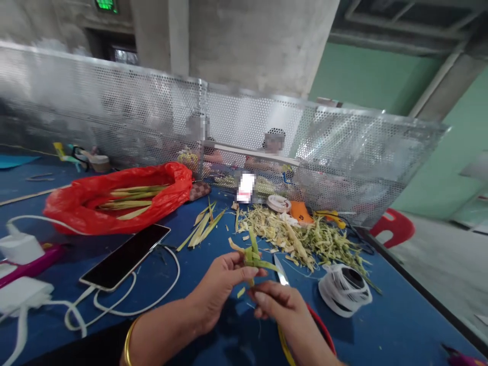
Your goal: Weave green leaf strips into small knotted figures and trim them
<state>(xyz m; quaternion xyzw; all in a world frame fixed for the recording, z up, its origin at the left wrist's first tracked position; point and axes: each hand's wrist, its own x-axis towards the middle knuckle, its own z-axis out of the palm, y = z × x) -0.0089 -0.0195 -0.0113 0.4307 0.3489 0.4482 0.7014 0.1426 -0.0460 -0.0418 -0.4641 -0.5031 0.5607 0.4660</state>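
Note:
My left hand [219,279] is closed, pinching a small piece woven from green palm-leaf strips [252,252] between thumb and fingers. Loose strip ends stick out of it at the top, left and right. Just below, my right hand [284,305] has its fingertips pressed together at the lower end of a leaf strip; the exact grip is partly hidden. Beyond my right hand lies a knife [281,268], its blade showing. Several cut leaf strips [203,227] lie loose past my left hand.
Leaf scraps [263,223] and curled green pieces [331,241] are heaped ahead. A white spool [345,291] stands right. Left are a phone [125,257] with cables and a red plastic bag [64,203] of leaves. A perforated metal screen [152,112] crosses the back; people sit behind it.

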